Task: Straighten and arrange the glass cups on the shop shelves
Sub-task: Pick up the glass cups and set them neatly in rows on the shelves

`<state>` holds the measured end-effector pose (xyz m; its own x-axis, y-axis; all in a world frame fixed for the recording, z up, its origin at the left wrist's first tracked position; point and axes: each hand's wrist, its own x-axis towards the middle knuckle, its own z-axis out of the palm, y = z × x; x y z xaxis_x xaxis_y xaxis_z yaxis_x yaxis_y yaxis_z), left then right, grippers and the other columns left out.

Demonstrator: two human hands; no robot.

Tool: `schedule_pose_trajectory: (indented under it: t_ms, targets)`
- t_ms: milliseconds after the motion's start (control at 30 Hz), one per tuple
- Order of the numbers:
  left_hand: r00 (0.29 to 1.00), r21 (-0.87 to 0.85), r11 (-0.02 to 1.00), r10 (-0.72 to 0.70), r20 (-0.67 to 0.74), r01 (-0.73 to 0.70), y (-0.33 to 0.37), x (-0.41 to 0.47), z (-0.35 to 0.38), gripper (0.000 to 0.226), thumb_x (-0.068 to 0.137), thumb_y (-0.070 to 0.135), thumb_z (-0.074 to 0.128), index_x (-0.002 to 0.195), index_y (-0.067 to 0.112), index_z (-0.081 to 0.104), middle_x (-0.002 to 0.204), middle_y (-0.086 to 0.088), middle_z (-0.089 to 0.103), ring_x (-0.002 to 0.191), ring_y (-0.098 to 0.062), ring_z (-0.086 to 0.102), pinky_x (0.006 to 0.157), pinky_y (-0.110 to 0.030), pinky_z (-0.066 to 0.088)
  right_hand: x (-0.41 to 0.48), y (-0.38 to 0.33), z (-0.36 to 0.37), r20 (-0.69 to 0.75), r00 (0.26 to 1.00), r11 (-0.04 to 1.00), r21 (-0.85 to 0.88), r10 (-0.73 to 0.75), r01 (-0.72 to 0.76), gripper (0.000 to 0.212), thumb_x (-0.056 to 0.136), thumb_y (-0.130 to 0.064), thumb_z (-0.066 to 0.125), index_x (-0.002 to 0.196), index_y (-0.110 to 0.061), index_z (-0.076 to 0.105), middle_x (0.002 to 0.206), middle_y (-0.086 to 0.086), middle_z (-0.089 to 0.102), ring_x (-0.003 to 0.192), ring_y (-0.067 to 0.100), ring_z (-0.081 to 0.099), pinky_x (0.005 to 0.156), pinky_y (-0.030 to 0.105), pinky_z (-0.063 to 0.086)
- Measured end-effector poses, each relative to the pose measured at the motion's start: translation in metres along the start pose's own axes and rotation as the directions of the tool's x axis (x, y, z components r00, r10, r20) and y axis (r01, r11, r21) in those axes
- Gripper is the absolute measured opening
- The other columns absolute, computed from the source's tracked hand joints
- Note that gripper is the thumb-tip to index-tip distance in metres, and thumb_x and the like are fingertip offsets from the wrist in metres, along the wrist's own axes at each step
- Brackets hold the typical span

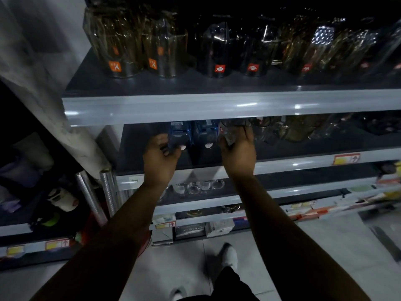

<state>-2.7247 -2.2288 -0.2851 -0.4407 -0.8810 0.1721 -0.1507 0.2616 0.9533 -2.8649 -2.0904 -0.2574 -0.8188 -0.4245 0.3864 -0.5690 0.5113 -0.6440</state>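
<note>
A dim shop aisle seen from above, facing a grey shelving unit with several tiers. On the top tier stands a row of wrapped glasses with orange and red labels. Two bare forearms reach to the middle shelf, where the work is happening. The right hand is wrapped round a clear cup in crinkly film, thumb on its left side, holding it just right of two blue cups that stand side by side. The left hand has its fingers curled at the near base of the left blue cup; whether it truly grips it cannot be told in this light. Further right on that shelf, more clear glasses lean unevenly. The step appears to be lining up this front group; next, the clear cup likely needs setting upright beside the blue pair, gently, without knocking its neighbours.
</note>
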Motion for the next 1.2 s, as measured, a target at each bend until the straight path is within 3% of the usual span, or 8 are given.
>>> schedule_pose_trajectory:
  t_ms: [200,400,533,633,733,833,1067,1200]
  targets:
    - [0.995,-0.088,0.995,0.042,0.087,-0.035,0.008,-0.038,-0.005,0.033,0.081,-0.007,0.076,0.108,0.009,0.064,0.097,0.006,0.068,0.086,0.003,0.067,0.083,-0.011,0.051,0.032,0.006,-0.011,0.253,0.965,0.954,-0.299,0.074,0.005,0.039,0.101,-0.035,0.057,0.124,-0.005,0.063,0.118,0.021,0.068,0.102,0.039,0.068,0.087,0.043,0.056]
    - [0.956,-0.114,0.991,-0.035,0.291,0.071,0.026,-0.079,-0.001,0.027,0.086,0.003,0.075,0.109,0.015,0.067,0.102,-0.001,0.073,0.095,-0.008,0.069,0.089,-0.02,0.054,0.017,0.023,-0.023,0.191,0.979,0.996,-0.042,-0.074,0.083,0.027,0.098,-0.031,0.063,0.106,-0.008,0.074,0.104,0.011,0.076,0.095,0.022,0.071,0.085,0.032,0.056]
    - [0.949,-0.109,0.99,-0.049,0.311,0.087,0.04,-0.093,0.016,0.026,0.089,0.005,0.073,0.113,0.011,0.067,0.104,-0.001,0.073,0.093,0.0,0.068,0.088,-0.017,0.053,-0.008,0.027,-0.05,0.055,0.981,0.97,0.171,-0.184,0.172,0.011,0.094,-0.015,0.07,0.098,-0.006,0.074,0.093,0.004,0.072,0.08,-0.003,0.059,0.074,-0.001,0.037]
    - [0.948,-0.143,0.979,-0.098,0.302,0.146,0.057,-0.098,0.035,0.035,0.09,0.012,0.073,0.123,0.011,0.061,0.115,-0.003,0.069,0.101,-0.001,0.068,0.085,-0.015,0.054,-0.021,0.035,-0.068,-0.01,0.995,0.944,0.313,-0.104,0.102,0.015,0.094,-0.025,0.071,0.087,-0.013,0.067,0.083,-0.003,0.064,0.073,0.001,0.059,0.069,0.009,0.042]
    - [0.873,-0.337,0.862,-0.211,0.44,0.378,0.073,-0.097,0.056,0.058,0.085,0.037,0.078,0.134,0.017,0.054,0.126,-0.006,0.067,0.111,-0.019,0.07,0.095,-0.037,0.057,-0.033,0.038,-0.091,0.034,0.998,0.808,0.584,0.061,-0.07,0.02,0.096,-0.027,0.069,0.086,-0.01,0.066,0.079,0.006,0.067,0.072,0.021,0.066,0.066,0.032,0.054]
    - [0.778,-0.407,0.737,-0.253,0.575,0.54,0.089,-0.098,0.08,0.06,0.086,0.045,0.071,0.137,0.017,0.053,0.126,-0.013,0.069,0.112,-0.034,0.069,0.095,-0.047,0.057,-0.038,0.046,-0.109,0.132,0.988,0.698,0.7,0.079,-0.149,0.019,0.097,-0.021,0.068,0.091,-0.004,0.066,0.077,0.01,0.069,0.068,0.019,0.067,0.062,0.029,0.054]
    - [0.825,-0.422,0.735,-0.337,0.453,0.531,0.096,-0.099,0.11,0.068,0.082,0.049,0.077,0.133,0.01,0.055,0.124,-0.018,0.069,0.095,-0.027,0.074,0.075,-0.034,0.059,-0.037,0.073,-0.116,0.311,0.949,0.619,0.736,0.053,-0.275,0.011,0.095,-0.016,0.07,0.088,-0.007,0.07,0.082,0.011,0.073,0.073,0.024,0.069,0.071,0.043,0.059]
    - [0.908,-0.216,0.919,-0.245,0.34,0.329,0.106,-0.088,0.101,0.058,0.079,0.041,0.083,0.126,0.027,0.053,0.121,-0.005,0.069,0.095,-0.019,0.074,0.074,-0.033,0.059,-0.028,0.088,-0.111,0.375,0.923,0.738,0.599,0.084,-0.311,0.022,0.085,-0.024,0.079,0.096,-0.035,0.063,0.107,0.0,0.068,0.087,0.027,0.071,0.08,0.05,0.06]
